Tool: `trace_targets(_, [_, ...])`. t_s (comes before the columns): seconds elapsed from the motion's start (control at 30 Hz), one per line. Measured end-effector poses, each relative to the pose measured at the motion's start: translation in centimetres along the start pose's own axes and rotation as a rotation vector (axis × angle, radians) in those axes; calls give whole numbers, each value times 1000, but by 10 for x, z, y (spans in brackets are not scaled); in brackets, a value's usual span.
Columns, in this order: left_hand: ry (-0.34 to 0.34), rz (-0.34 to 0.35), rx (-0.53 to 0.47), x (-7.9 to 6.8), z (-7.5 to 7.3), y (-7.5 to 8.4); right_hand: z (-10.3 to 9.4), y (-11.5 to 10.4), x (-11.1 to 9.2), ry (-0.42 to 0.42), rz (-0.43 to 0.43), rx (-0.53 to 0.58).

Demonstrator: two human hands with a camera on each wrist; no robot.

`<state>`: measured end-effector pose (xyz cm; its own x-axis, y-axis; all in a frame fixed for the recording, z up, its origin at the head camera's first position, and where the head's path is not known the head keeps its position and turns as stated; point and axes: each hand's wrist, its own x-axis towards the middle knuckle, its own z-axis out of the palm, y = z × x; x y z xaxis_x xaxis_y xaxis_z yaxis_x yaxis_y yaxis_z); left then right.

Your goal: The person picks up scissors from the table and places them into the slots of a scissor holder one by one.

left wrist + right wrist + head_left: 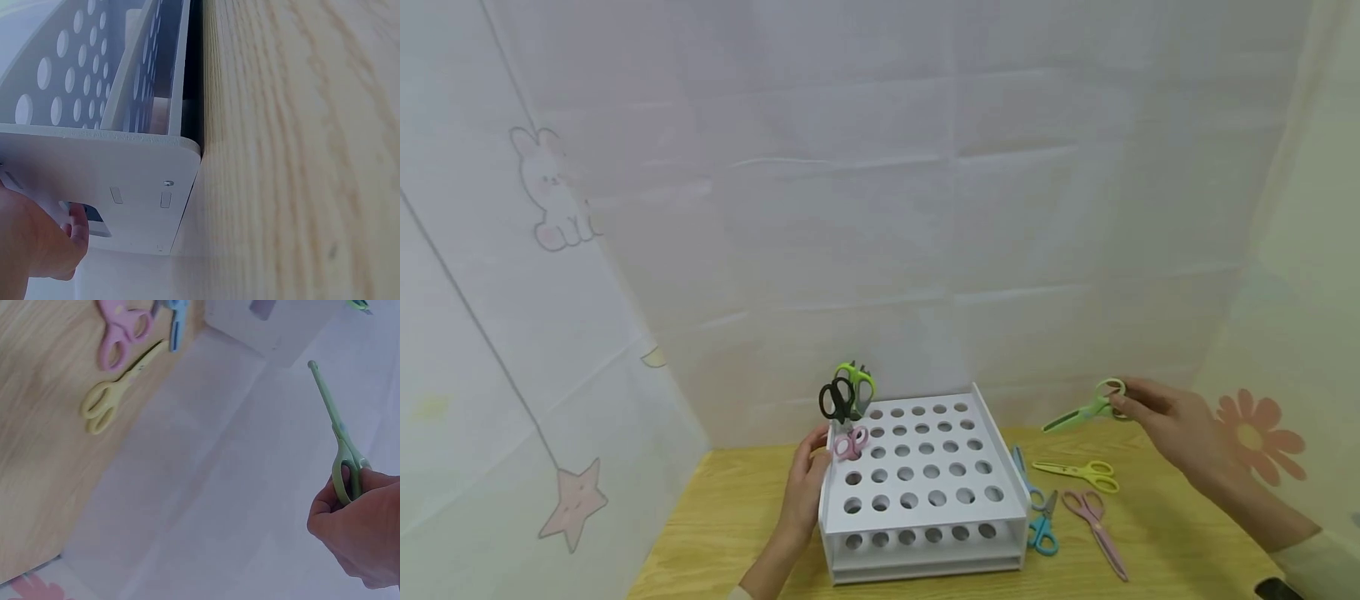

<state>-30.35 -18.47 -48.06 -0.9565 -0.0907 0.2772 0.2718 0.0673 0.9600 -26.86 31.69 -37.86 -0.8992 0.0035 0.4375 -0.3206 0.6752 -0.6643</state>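
I'm seeing pink plastic scissors (1097,527) lying nearest on the wood-grain table (1187,546). My left hand (805,482) is gripping the side of a white two-tier rack with round holes (928,526). Yellow plastic scissors (1086,472) are lying beyond the pink ones. My right hand (1176,425) is pinching pale-green plastic scissors (1088,411) by the handles, in mid-air right of the rack.

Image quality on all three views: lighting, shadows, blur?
Head: soft, diffuse light, pale low-contrast wall sheet, no hard-edged shadows; left wrist: bright, hazy top-left corner, dark strip between white rack and table, wood grain soft in places; right wrist: dimmer with a mauve-grey cast, no strong glare, green scissors outline readable against the sheet.
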Motion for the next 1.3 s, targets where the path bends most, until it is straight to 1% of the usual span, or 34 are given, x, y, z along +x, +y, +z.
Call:
trace_targets(0.1, [2,3,-2,0,0,0,5,-12,2,15,-45,41])
trace_targets(0.2, [0,6,-3,0,0,-1,11,-26,4,6,-66,110])
trace_targets(0.33, [3,1,7,0,-1,-3,25,-44,5,-52,-112,211])
trace_targets(0.43, [9,3,16,1,-3,-5,39,-57,6,-101,-164,244])
trace_targets(0.53, [15,12,21,0,-4,-6,52,-66,8,-117,-226,213])
trace_targets(0.7, [12,37,4,0,-2,-5,71,-76,13,-101,-359,107])
trace_targets(0.83, [-1,44,-15,0,1,-4,83,-85,15,-132,-438,48])
trace_targets(1.0, [-11,45,-33,0,2,-3,96,-92,20,-210,-498,42])
trace_targets(1.3, [-11,47,-34,1,1,-3,119,-95,26,-335,-523,1])
